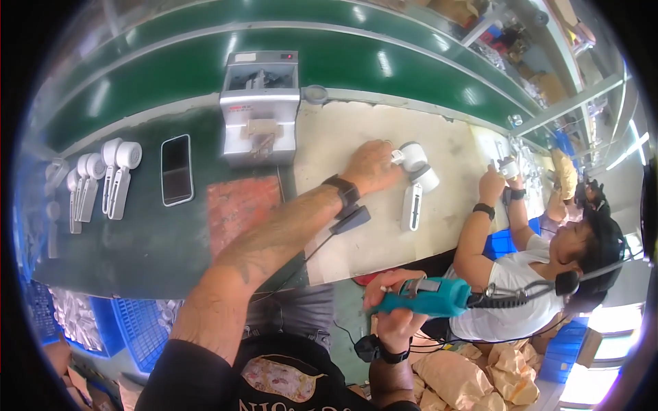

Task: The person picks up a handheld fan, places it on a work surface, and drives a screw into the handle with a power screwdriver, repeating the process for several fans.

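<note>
Left hand [370, 166] grips a white handheld fan [414, 179] mid-table [356, 233]; right hand [397, 301] clenches a teal electric screwdriver [428, 296] off the near edge. The fan could slip loose.

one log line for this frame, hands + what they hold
left hand: on white fan, on bench | right hand: holds teal driver, off bench | co-worker: right, handling fan

Dark-screened phone [176, 169] flat on green bench, crumpled tan paper bags [480, 380] at lower right
</note>
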Motion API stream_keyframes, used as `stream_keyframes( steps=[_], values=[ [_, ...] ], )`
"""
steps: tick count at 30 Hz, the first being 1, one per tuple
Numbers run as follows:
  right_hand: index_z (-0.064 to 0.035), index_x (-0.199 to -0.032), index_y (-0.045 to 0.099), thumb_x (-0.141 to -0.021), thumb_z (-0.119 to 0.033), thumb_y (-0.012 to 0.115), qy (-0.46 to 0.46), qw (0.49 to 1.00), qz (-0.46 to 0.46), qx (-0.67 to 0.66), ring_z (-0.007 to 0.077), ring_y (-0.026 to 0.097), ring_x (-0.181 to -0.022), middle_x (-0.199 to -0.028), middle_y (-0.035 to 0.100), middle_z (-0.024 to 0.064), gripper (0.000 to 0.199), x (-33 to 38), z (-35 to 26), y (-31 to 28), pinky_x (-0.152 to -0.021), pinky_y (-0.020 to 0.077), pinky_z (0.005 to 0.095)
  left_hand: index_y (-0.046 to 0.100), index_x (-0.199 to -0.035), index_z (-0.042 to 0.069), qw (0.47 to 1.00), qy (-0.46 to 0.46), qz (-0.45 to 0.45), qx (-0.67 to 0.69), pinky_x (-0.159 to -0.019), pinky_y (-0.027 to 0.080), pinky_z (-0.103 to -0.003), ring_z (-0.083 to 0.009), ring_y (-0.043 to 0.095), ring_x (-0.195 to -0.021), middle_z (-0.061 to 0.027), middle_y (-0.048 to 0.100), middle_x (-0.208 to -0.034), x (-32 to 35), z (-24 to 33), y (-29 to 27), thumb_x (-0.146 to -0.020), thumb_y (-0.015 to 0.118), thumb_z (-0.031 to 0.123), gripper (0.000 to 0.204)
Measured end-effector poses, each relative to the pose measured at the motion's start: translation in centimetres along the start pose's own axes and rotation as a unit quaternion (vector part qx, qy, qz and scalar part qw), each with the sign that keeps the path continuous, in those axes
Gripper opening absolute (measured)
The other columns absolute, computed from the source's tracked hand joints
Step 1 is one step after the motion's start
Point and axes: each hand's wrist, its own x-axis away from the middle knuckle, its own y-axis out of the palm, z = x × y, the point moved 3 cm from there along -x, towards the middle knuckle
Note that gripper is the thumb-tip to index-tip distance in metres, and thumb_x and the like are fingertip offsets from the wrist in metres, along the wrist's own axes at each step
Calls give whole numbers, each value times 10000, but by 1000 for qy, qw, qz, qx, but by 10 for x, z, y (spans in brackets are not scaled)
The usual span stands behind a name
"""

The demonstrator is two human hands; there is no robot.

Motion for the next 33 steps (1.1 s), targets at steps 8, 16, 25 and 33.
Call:
stream_keyframes(
  steps=[8,16,25,33],
  values=[
    [43,-1054,553,-816,-683,691,3,1000,16,-1,159,579,-617,-698,575,64,777,-34,32,17,-542,444,273,614,-972,60,992,89,77,53,-748,472,-457,-353,565,-855,-122,594,-877,96,28,-127,-836,691,138,175],
    [53,-1103,552,-829,-670,683,-8,999,-25,18,188,615,-684,-768,606,84,784,-55,51,55,-599,464,280,660,-1047,41,998,-12,59,-20,-874,498,-410,-331,646,-960,-143,662,-1024,179,30,-207,-851,720,89,211],
    [64,-1319,470,-925,-549,634,-67,989,-16,130,224,600,-958,-1072,624,154,748,-58,40,81,-796,499,319,328,-1355,9,765,-329,114,542,-765,577,-336,-203,648,-947,-199,587,-1228,269,35,-188,-1038,479,116,368],
    [-25,-1090,622,-756,-226,777,-141,876,-262,379,271,561,-983,-1056,567,140,419,-7,18,102,-833,463,356,378,-1434,54,611,-347,145,696,-956,488,-353,-174,592,-1082,-111,556,-1324,284,63,-148,-1091,326,400,489]
  ],
)
